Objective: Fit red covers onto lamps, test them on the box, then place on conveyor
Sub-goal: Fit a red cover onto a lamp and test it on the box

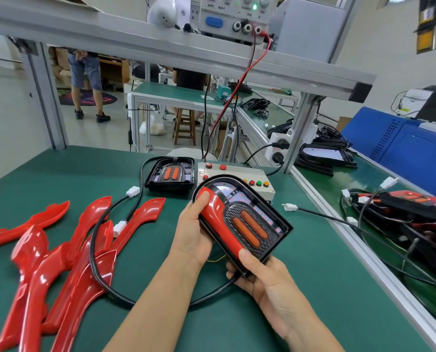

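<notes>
I hold a black lamp (252,219) with two orange lenses above the green table, tilted. A red cover (218,219) lies along its left side. My left hand (194,232) grips the lamp's left edge with the thumb pressing the cover's top. My right hand (260,273) grips the lamp's near end, thumb on the cover's lower tip. The lamp's black cable (102,270) loops over the table. A second bare lamp (171,175) sits beside the white test box (239,174) with coloured buttons. Several loose red covers (49,257) lie at the left.
The conveyor (339,189) runs along the right behind an aluminium rail, carrying finished lamps (410,207) and black housings (323,153). A white connector (289,206) on a cable lies right of the held lamp. A power supply (234,19) sits on the shelf overhead. A person stands far back.
</notes>
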